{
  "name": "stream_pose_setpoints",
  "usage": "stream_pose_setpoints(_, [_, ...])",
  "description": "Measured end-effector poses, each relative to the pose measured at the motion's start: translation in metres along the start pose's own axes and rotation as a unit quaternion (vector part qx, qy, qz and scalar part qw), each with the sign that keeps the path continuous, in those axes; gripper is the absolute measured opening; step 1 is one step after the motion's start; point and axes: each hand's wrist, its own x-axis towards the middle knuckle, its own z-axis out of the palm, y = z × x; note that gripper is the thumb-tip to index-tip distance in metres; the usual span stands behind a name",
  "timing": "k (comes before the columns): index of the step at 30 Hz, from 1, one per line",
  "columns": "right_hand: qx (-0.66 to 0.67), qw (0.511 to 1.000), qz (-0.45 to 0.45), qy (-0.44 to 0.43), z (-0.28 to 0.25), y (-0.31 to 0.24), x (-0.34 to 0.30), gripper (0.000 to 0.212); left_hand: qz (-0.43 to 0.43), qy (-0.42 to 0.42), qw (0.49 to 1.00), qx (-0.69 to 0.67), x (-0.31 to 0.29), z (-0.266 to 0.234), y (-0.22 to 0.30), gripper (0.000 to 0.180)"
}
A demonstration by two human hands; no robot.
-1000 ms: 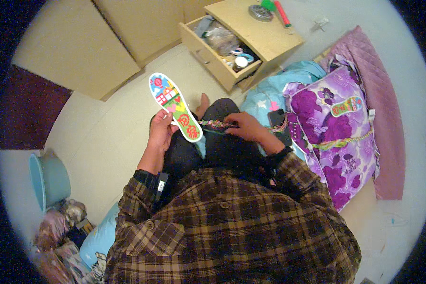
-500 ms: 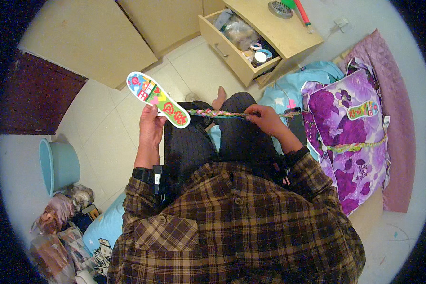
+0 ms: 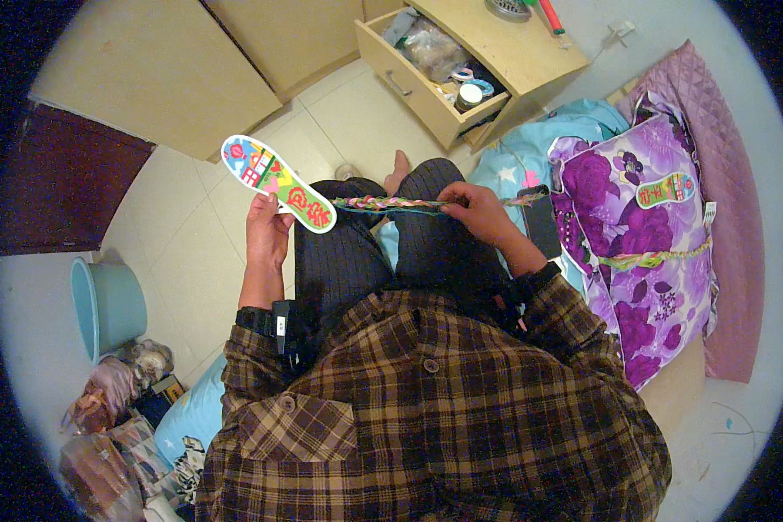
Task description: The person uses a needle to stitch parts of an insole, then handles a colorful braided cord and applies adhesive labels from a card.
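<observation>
Tiled floor (image 3: 187, 222) and a pulled-out drawer (image 3: 396, 83) lie beyond the trousered knees (image 3: 430, 180); beside the left knee, the left hand (image 3: 268, 230) pinches a printed insole (image 3: 277, 184) at its edge, while the right hand (image 3: 480, 214) narrows upon a multicoloured thread braid (image 3: 383, 204). Strands could tangle if they are pulled unevenly, and the dark phone (image 3: 543, 228) near the floral pillow (image 3: 633, 317) may obstruct the braid's far end.

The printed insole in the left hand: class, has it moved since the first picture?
Yes, leftward. The printed insole now sits farther left of the open drawer, and its upper end leans further left.
</observation>
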Motion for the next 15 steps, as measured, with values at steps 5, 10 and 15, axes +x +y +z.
stream_pose_setpoints(5, [0.01, 1.0, -0.001, 0.012, 0.002, 0.006, 0.001, 0.014, -0.004, 0.012, 1.0, 0.015, 0.004, -0.014, -0.004, 0.014])
stream_pose_setpoints(10, [0.007, 0.999, -0.017, 0.026, 0.002, 0.005, 0.0, 0.014, -0.006, 0.023, 1.0, 0.007, 0.005, -0.016, -0.005, 0.014])
stream_pose_setpoints(15, [0.009, 1.0, -0.005, 0.011, 0.004, 0.01, 0.002, 0.013, -0.011, 0.032, 0.999, 0.006, 0.002, -0.015, -0.005, 0.013])
